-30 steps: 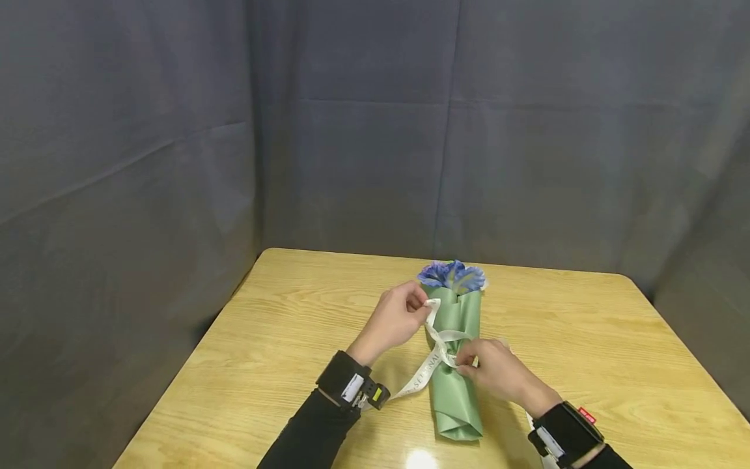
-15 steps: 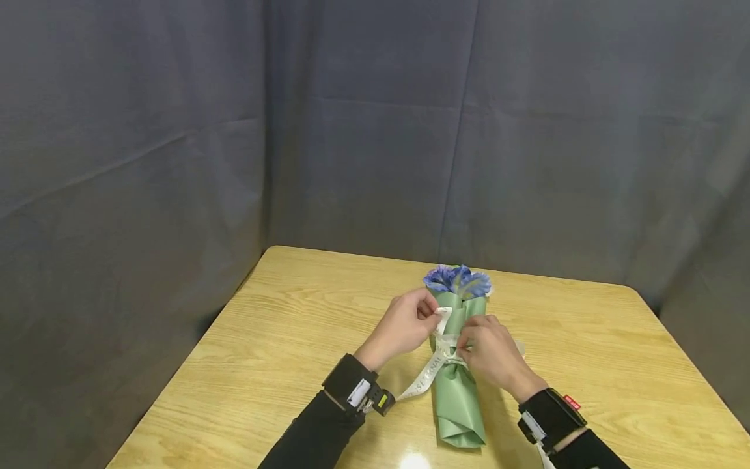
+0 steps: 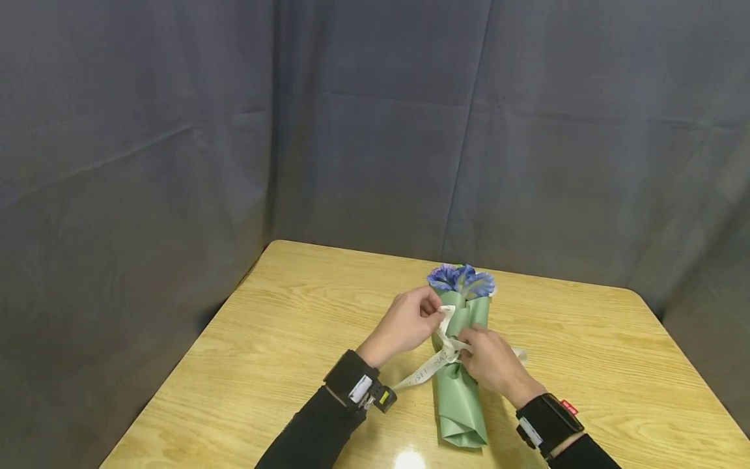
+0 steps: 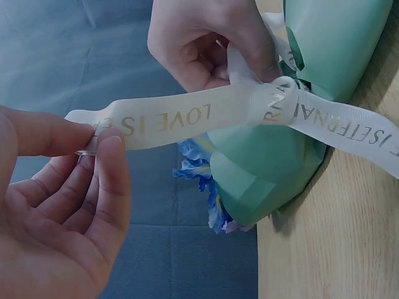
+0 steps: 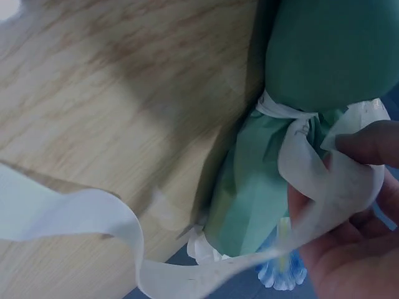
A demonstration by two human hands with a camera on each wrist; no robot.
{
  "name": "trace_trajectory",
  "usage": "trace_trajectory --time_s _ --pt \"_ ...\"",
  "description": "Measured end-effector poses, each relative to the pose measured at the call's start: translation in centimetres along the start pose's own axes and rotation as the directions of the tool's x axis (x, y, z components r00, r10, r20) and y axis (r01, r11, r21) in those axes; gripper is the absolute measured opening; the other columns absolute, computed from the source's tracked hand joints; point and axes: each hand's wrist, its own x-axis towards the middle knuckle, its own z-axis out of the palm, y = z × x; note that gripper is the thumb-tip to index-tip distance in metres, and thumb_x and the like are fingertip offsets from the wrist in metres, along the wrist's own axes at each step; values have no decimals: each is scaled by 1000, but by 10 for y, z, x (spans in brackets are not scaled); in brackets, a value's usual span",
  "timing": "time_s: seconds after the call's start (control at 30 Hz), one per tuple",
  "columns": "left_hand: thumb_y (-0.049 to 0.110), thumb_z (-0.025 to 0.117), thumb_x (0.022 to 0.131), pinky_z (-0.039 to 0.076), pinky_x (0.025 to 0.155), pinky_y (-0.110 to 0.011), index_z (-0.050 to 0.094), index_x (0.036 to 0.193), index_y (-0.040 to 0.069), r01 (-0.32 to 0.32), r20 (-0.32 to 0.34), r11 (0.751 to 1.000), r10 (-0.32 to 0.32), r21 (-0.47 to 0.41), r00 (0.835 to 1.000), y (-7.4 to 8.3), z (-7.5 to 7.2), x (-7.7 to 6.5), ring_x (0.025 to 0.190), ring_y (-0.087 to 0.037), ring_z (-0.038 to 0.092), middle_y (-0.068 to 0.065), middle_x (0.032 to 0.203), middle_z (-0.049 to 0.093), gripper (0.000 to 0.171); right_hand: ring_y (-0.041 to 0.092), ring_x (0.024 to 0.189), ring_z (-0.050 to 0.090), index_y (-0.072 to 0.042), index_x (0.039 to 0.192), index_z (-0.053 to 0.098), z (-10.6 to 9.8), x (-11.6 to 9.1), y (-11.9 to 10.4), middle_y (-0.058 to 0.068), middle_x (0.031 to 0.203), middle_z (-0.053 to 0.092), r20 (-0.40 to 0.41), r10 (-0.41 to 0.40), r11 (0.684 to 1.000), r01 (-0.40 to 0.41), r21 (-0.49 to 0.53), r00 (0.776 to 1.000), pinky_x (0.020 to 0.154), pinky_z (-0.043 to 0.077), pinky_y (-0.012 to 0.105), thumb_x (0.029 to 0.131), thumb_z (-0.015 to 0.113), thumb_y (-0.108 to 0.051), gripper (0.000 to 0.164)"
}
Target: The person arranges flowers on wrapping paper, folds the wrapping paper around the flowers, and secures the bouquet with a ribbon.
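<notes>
A bouquet in green wrapping paper (image 3: 461,407) lies on the table, its blue flowers (image 3: 463,280) toward the far edge. White ribbon (image 4: 165,121) with gold lettering circles its gathered waist. My left hand (image 3: 410,320) pinches the ribbon between thumb and fingertips, left of the bouquet, and the strip runs taut to the crossing at the waist. Right at that crossing, my right hand (image 3: 495,365) holds another length of ribbon (image 5: 349,187) between thumb and fingers, looped over the fingers in the right wrist view. The right hand hides part of the waist in the head view.
The wooden table (image 3: 316,306) is bounded by grey curtains (image 3: 375,163) at the back and sides. One ribbon tail (image 3: 422,374) slants down to the left of the bouquet; another tail (image 5: 81,212) trails over the table on the right side.
My right hand went up along the bouquet, then slightly back down, keeping ribbon in its fingers. The ribbon at the crossing has shifted. My left hand keeps its pinch, nearly still.
</notes>
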Motion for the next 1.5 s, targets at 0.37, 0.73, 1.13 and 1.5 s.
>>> trace_trajectory --time_s 0.37,0.73,1.13,1.5 --pt "7 68 93 50 67 -23 67 95 6 -6 36 1000 6 4 999 -1 10 4 73 -6 58 4 81 63 2 12 66 51 -10 84 62 -11 -1 5 -3 74 58 27 51 995 -53 85 998 58 43 29 84 63 9 18" --pt "10 69 94 50 66 -25 66 94 7 14 19 999 -14 29 1000 -1 2 0 72 -9 59 3 81 63 5 24 91 63 2 109 75 -44 -3 6 16 109 70 77 111 946 -129 298 991 76 50 37 91 53 4 29" --pt "8 67 93 46 60 -25 66 95 5 61 18 992 -63 114 998 -8 -9 -5 64 -10 54 2 77 60 4 21 81 64 2 110 72 -44 -7 17 14 102 68 -28 180 958 -168 234 983 67 49 36 96 59 2 19" --pt "2 62 89 43 58 -25 64 89 5 84 34 984 -91 158 995 -20 -20 -11 63 -11 52 0 76 58 3 26 69 68 13 110 64 -41 -14 34 25 96 67 -54 384 888 -352 295 922 53 52 29 100 49 0 22"
